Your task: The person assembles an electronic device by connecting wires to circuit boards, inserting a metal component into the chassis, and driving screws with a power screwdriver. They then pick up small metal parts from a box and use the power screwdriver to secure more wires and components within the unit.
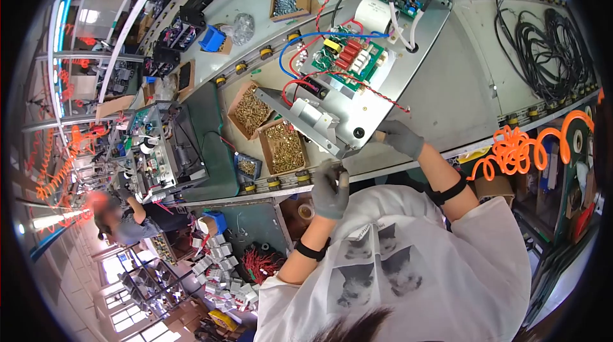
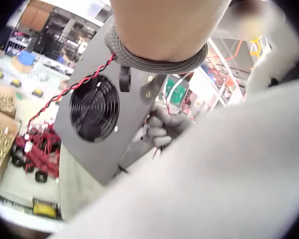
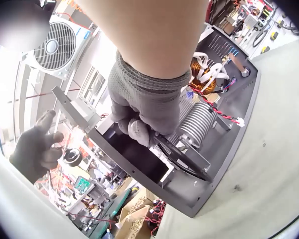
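Note:
A metal chassis (image 1: pixel 377 112) sits tilted at the bench's near side, with a green circuit board (image 1: pixel 367 64) on top. In the left wrist view its grey end panel (image 2: pixel 85 149) carries a round black fan grille (image 2: pixel 95 107). My gloved left hand (image 1: pixel 330 192) is just outside the near corner, pinching a black ring (image 3: pixel 72 157) between thumb and fingers. Inside the frame, my gloved right hand (image 3: pixel 144 112) grips a thick black cable (image 3: pixel 187 162) with curled fingers. Close to that hand are a ribbed silver cylinder (image 3: pixel 197 122) and a copper-wound coil (image 3: pixel 204 82).
Boxes of brass fasteners (image 1: pixel 282 146) stand left of the chassis, near a heap of red wires (image 2: pixel 42 149). Black cables (image 1: pixel 543 55) lie coiled at the right. An orange coiled hose (image 1: pixel 511 150) hangs by the bench edge. Another person (image 1: pixel 124 221) works farther left.

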Action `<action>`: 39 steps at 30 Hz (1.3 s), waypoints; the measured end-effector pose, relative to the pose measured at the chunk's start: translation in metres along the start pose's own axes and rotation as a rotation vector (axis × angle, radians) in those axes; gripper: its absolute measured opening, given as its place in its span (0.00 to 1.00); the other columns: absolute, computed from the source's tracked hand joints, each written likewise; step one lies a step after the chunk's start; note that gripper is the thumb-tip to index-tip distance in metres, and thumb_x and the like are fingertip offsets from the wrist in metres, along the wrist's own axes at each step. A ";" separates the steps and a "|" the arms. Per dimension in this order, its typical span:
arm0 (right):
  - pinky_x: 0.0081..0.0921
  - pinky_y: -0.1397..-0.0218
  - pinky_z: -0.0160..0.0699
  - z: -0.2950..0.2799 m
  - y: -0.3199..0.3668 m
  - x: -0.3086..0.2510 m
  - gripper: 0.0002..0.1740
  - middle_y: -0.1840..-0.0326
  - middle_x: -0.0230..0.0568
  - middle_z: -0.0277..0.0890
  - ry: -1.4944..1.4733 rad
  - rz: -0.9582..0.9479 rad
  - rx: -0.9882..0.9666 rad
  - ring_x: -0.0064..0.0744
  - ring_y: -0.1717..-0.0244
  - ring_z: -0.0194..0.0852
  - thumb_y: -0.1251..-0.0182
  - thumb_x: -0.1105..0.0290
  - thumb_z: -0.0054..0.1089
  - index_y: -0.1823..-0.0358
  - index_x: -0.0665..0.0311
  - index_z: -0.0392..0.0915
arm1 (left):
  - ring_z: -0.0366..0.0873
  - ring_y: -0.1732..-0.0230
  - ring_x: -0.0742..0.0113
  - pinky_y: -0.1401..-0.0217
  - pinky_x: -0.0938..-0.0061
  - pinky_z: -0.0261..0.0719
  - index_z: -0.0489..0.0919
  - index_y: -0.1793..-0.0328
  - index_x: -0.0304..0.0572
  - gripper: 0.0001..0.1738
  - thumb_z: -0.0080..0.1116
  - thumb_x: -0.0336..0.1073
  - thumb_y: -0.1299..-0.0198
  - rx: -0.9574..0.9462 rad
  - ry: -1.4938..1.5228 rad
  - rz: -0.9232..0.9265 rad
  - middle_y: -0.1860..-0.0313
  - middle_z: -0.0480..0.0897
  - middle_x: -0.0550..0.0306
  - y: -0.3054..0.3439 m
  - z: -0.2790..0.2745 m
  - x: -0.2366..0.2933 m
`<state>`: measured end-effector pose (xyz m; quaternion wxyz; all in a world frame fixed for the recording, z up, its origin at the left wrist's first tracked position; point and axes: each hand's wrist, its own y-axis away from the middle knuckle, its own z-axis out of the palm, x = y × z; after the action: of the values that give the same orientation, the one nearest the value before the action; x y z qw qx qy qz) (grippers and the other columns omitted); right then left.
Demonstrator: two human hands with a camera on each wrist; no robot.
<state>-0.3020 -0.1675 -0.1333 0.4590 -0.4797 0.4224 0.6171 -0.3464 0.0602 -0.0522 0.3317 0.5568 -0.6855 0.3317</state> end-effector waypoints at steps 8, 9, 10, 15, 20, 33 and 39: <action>0.19 0.65 0.71 -0.003 -0.006 0.008 0.12 0.70 0.32 0.77 0.077 0.113 -0.012 0.18 0.69 0.69 0.38 0.74 0.53 0.56 0.67 0.80 | 0.75 0.59 0.51 0.57 0.64 0.75 0.72 0.51 0.37 0.17 0.56 0.33 0.47 -0.519 -0.117 0.119 0.60 0.74 0.47 -0.013 0.059 -0.050; 0.19 0.65 0.71 -0.001 -0.006 0.005 0.12 0.70 0.32 0.77 0.082 0.117 -0.015 0.18 0.69 0.69 0.38 0.74 0.53 0.56 0.67 0.80 | 0.74 0.58 0.49 0.56 0.62 0.75 0.72 0.52 0.38 0.16 0.56 0.33 0.47 -0.485 -0.169 0.267 0.60 0.74 0.47 -0.017 0.069 -0.057; 0.19 0.65 0.70 0.002 -0.008 0.001 0.12 0.70 0.32 0.77 0.008 0.144 0.004 0.18 0.69 0.69 0.39 0.74 0.54 0.56 0.68 0.80 | 0.74 0.56 0.48 0.54 0.61 0.75 0.72 0.52 0.39 0.16 0.55 0.34 0.48 -0.450 -0.221 0.416 0.59 0.74 0.47 -0.021 0.078 -0.063; 0.20 0.65 0.71 0.003 -0.017 0.007 0.12 0.68 0.32 0.77 -0.023 0.095 0.021 0.18 0.69 0.69 0.41 0.76 0.54 0.57 0.71 0.79 | 0.70 0.47 0.47 0.42 0.59 0.69 0.72 0.47 0.41 0.21 0.56 0.35 0.48 -0.551 -0.330 0.277 0.51 0.75 0.46 -0.020 0.102 -0.090; 0.21 0.59 0.76 0.011 -0.026 0.021 0.11 0.63 0.33 0.79 -0.167 0.034 0.084 0.19 0.63 0.74 0.42 0.78 0.57 0.57 0.70 0.79 | 0.68 0.43 0.45 0.41 0.58 0.68 0.71 0.46 0.37 0.22 0.55 0.39 0.46 -0.562 -0.542 0.293 0.46 0.71 0.42 -0.019 0.090 -0.080; 0.33 0.59 0.75 -0.002 -0.010 0.019 0.10 0.63 0.52 0.78 0.285 0.002 0.067 0.42 0.64 0.78 0.42 0.69 0.57 0.62 0.67 0.80 | 0.71 0.46 0.59 0.36 0.65 0.54 0.77 0.59 0.50 0.15 0.60 0.48 0.49 0.072 -1.136 0.589 0.62 0.75 0.62 -0.060 0.012 0.121; 0.33 0.58 0.76 0.016 -0.024 0.006 0.13 0.62 0.52 0.78 0.322 -0.007 0.017 0.45 0.64 0.78 0.44 0.73 0.54 0.56 0.67 0.77 | 0.66 0.35 0.61 0.30 0.66 0.43 0.76 0.50 0.36 0.21 0.51 0.41 0.45 -0.294 -1.961 0.621 0.43 0.75 0.51 -0.041 0.062 0.080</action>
<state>-0.2824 -0.1460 -0.1381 0.3917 -0.5700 0.4940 0.5269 -0.3240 -0.0406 -0.0175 -0.4069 0.3353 -0.8012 -0.2830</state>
